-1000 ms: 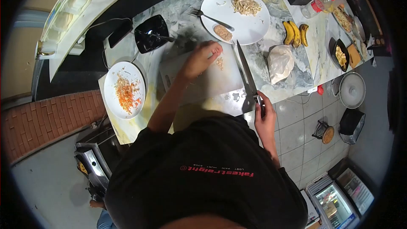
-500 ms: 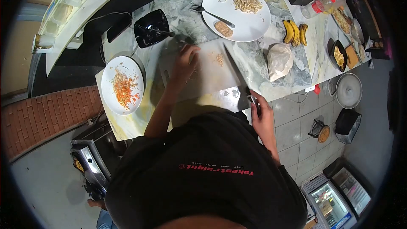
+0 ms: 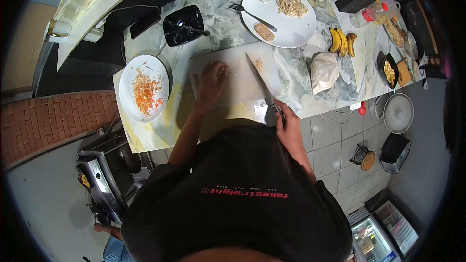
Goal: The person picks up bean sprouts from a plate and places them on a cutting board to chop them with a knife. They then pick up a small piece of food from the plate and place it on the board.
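Observation:
My right hand (image 3: 288,119) grips a kitchen knife (image 3: 261,80) by its dark handle, the blade slanting across the right part of a white cutting board (image 3: 242,94). Just right of the blade lies a small heap of chopped pale bits (image 3: 258,66). Over the left part of the board, my left hand (image 3: 212,77) has its fingers curled down. Thin pale shreds show at those fingertips, but I cannot make out exactly what they hold. The blade and the left hand are apart.
A white plate (image 3: 127,92) of orange and pale shreds stands left. Behind are a black bowl (image 3: 182,19) with a spoon and a large plate (image 3: 291,36) with sprouts, a fork and a brownish oval piece. Bananas (image 3: 342,42) and a crumpled white bag (image 3: 324,73) lie right. Another person's hand (image 3: 100,228) shows lower left.
My left hand has come down to the board with its fingers curled. The knife, in my right hand, has moved left across the chopped bits. The whole view has shifted slightly.

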Demonstrator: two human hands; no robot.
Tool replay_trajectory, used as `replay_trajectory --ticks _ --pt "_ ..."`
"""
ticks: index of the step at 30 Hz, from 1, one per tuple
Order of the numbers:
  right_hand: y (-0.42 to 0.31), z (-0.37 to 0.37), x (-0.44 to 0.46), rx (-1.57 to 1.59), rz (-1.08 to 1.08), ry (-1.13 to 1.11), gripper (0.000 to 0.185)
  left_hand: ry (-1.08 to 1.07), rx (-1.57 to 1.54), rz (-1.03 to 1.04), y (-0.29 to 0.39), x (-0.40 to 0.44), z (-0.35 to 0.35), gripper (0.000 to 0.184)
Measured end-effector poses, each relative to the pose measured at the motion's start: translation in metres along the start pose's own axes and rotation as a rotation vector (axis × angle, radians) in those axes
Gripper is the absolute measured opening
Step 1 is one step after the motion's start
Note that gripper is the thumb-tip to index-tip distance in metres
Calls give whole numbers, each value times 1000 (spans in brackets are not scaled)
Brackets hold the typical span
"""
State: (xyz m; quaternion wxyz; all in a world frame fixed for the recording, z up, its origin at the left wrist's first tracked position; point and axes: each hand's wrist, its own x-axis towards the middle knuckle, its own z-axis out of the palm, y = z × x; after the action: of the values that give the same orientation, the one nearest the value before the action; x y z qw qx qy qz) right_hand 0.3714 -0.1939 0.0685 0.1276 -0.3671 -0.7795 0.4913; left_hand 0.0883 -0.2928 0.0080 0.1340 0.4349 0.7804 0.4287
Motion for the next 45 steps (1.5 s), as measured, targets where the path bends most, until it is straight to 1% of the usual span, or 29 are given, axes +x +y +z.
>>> replay_trajectory --ticks 3,5,9,11,12,14,16,17,19,20,22,23,25,26,29,30,31,33,35,37,38,39,41,42,43,45 --pt "5 -4 0 -79 -24 72 39 6 15 44 2 -2 0 13" --pt "1 -9 1 -81 48 71 39 17 -122 -15 10 -1 0 12" --pt "0 -6 -1 -43 -20 99 39 21 -42 71 7 13 -2 14" --pt "-2 -3 -1 40 -78 72 41 33 8 151 25 33 -13 14" --pt "-2 -3 -1 45 -77 76 41 30 12 155 33 47 -16 14" --pt "0 -3 -5 83 2 47 41 68 13 299 47 81 -19 16" --pt "-4 -8 -7 120 51 51 40 63 32 329 58 122 -16 18" --pt "-4 -11 -8 150 97 55 40 64 45 361 59 144 -11 19" --pt "0 -16 -8 139 79 91 39 52 -25 371 50 191 9 26" --pt "3 -19 -8 121 60 122 38 45 -27 375 44 215 20 26" --pt "5 -26 -9 123 117 156 37 -41 -16 245 31 254 46 39" --pt "5 -28 -9 122 163 183 36 -56 -14 249 22 270 61 39" --pt "7 -31 -6 158 175 217 36 -208 93 263 11 297 87 50" --pt "10 -32 -4 155 180 245 36 -228 186 280 8 306 99 52" --pt "19 -30 0 170 193 306 36 -297 253 358 5 323 122 52" --pt "19 -29 1 175 206 315 35 -256 279 357 7 325 127 52" --pt "20 -30 0 177 220 319 35 -269 280 358 9 328 131 52" --pt "22 -29 -1 183 232 321 35 -265 433 264 10 334 137 51" --pt "23 -28 -2 184 232 313 35 -255 448 268 8 333 135 51" --pt "22 -29 -3 202 241 291 36 -293 171 281 13 328 123 53" --pt "21 -31 -3 198 234 290 36 -312 157 214 17 325 116 52" --pt "19 -32 -2 169 232 285 36 -302 156 217 18 324 112 52" --pt "18 -32 -3 140 225 272 36 -253 -156 119 16 317 101 52" --pt "20 -32 -2 158 206 270 36 -266 -236 55 23 312 89 50" --pt "21 -32 -1 174 186 267 36 -253 -234 55 28 303 78 50" --pt "17 -33 1 159 174 262 36 -273 -761 -166 37 279 58 49"
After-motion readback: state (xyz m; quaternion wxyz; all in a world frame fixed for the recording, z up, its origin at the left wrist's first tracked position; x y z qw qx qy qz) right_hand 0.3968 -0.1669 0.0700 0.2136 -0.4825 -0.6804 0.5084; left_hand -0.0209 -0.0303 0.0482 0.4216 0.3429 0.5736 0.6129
